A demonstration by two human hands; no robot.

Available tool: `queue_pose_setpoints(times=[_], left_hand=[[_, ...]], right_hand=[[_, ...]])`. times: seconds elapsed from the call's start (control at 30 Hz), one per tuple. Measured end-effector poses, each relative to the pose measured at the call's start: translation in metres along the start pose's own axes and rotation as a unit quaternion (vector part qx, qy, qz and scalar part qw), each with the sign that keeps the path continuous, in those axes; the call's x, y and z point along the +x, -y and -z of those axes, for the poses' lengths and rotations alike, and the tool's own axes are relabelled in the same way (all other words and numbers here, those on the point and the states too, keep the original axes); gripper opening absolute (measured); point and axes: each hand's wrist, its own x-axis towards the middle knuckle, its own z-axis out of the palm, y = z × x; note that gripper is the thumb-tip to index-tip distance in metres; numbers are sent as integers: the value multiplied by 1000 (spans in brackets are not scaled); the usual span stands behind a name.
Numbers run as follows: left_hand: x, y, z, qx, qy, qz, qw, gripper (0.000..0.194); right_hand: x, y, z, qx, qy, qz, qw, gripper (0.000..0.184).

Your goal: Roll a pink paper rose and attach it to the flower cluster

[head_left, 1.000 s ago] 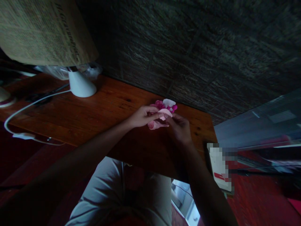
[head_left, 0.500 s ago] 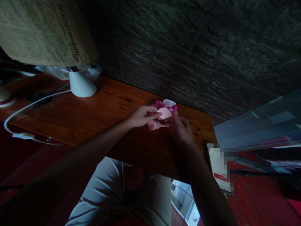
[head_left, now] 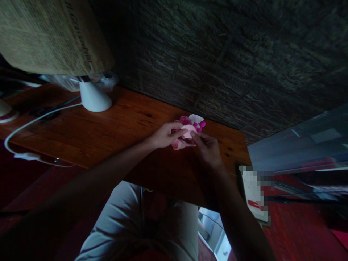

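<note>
A small heap of pink, magenta and white petals (head_left: 195,121) lies on the wooden table (head_left: 108,127) near the dark wall. My left hand (head_left: 164,135) and my right hand (head_left: 207,149) meet over it. Both pinch a pale pink petal (head_left: 188,131) between thumb and fingers. Another pale pink petal (head_left: 179,145) lies just below, under my hands.
A white lamp base (head_left: 94,97) with a printed paper shade (head_left: 51,36) stands at the table's back left. A white cable (head_left: 29,127) runs across the left side. A card (head_left: 255,195) lies by the table's right edge. A dark brick-patterned wall (head_left: 231,54) rises behind.
The pale pink petal between my fingers has been turned and pressed smaller. My right hand shifted slightly up and back to the petal. My left hand stayed in place.
</note>
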Motion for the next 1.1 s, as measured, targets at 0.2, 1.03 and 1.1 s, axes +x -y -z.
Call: queue_pose_setpoints(times=[0.2, 1.03, 1.1], left_hand=[[1, -1, 2, 10, 3, -4, 1000, 30], [-1, 4, 8, 55, 36, -24, 998, 24], [-2, 6, 14, 53, 68, -30, 996, 30]], right_hand=[[-2, 1, -5, 46, 12, -23, 999, 30], [0, 0, -2, 69, -9, -28, 997, 31], [2, -1, 0, 85, -55, -36, 994, 29]])
